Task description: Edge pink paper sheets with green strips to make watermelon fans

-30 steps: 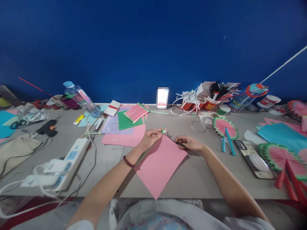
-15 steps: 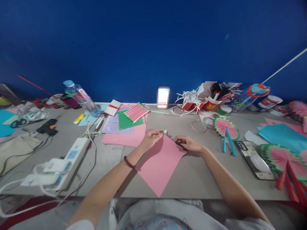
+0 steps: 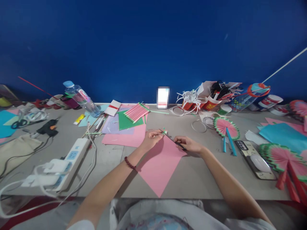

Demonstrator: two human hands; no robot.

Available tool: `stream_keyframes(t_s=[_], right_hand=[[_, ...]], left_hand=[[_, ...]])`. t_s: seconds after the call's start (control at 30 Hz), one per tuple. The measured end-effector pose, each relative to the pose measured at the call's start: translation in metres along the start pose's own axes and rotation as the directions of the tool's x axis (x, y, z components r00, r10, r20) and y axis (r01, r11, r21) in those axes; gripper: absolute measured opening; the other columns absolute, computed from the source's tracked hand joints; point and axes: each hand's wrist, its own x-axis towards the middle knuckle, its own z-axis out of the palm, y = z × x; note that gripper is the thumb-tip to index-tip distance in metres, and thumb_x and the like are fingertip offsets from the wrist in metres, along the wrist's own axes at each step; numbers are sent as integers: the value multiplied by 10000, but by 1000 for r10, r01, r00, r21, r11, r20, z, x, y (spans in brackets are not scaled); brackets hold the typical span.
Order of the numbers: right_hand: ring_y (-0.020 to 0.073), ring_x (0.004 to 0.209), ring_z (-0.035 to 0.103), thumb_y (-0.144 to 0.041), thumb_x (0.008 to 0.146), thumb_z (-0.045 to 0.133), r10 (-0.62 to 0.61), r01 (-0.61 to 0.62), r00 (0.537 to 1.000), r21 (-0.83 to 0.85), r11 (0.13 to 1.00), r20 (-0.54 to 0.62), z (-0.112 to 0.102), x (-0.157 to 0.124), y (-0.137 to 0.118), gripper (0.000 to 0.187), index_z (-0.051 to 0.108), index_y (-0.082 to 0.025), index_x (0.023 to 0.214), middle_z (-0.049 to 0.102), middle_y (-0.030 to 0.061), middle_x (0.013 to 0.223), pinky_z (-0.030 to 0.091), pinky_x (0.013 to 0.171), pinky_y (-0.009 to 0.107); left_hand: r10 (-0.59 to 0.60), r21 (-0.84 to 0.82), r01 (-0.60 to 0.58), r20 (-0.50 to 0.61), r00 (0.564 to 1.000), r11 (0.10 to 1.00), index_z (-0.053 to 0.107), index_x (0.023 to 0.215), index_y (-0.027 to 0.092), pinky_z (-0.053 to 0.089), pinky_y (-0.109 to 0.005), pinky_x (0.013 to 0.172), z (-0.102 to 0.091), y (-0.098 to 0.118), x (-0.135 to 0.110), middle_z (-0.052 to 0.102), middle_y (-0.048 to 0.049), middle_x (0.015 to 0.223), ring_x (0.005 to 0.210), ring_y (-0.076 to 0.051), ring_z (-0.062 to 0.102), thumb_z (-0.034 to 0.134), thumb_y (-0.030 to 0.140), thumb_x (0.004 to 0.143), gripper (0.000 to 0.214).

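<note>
Pinched in the fingertips of my left hand [image 3: 153, 137] is a small green-and-white piece of paper [image 3: 165, 132], mostly hidden by the fingers. My right hand [image 3: 189, 144] is closed around the dark handles of a pair of scissors [image 3: 172, 140]. The blades point up and left, with their tips at the green-and-white piece. Whether the blades are apart is too small to tell. Under both hands lies a sheet of pink paper [image 3: 159, 169], one corner toward me.
Pleated pink paper [image 3: 136, 112] lies on a green sheet [image 3: 123, 124] at the left. A power strip [image 3: 73, 159] and plastic bottle [image 3: 82, 99] stand farther left. To the right are paper fans [image 3: 222, 127], a phone [image 3: 244, 156] with a mouse [image 3: 260, 163], and cups [image 3: 212, 103].
Both hands keep nearly the same place and grip. The scissors' blades show slightly differently beside the green-and-white piece of paper.
</note>
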Motion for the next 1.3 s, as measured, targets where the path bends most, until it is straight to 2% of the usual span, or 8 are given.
stream_keyframes(t_s=[0.37,0.67,0.87,1.03,1.3], right_hand=[[81,569,398,-444,804,623,3,-3,1000,-18,1000,-12,2,-1,2,281,544,-176,836,462,-46,641,304,527,221],[88,588,413,-435,809,611,-2,1,1000,-44,999,-28,3,1,4,257,548,-187,834,482,-41,661,309,542,225],[86,585,409,-462,796,624,-16,13,999,-73,997,-41,4,2,4,293,542,-183,829,485,-39,666,314,548,229],[82,565,390,-478,808,609,-16,13,999,-75,997,-32,3,2,5,309,527,-181,833,468,-47,651,305,533,226],[88,573,391,-473,796,621,-12,9,999,-76,997,-39,5,2,4,304,531,-184,826,471,-47,652,297,540,231]], left_hand=[[-6,13,6,-7,1000,1000,676,628,187,468,-362,834,0,-3,1,699,-109,1139,1146,-300,583,683,426,727,259],[-25,15,26,-11,1000,1000,666,625,187,458,-312,688,0,-6,2,705,-91,1131,1113,-294,598,707,476,702,302],[6,23,-6,-9,1000,1000,612,523,194,457,-382,844,0,-6,2,708,-107,1110,1111,-313,603,685,432,728,322],[25,24,-25,0,1000,999,559,470,202,415,-391,962,0,-5,1,714,-83,1098,1145,-296,586,680,432,743,377],[-3,40,4,-4,1000,999,577,495,194,444,-371,907,0,-7,1,712,-86,1105,1135,-292,589,679,447,737,365]])
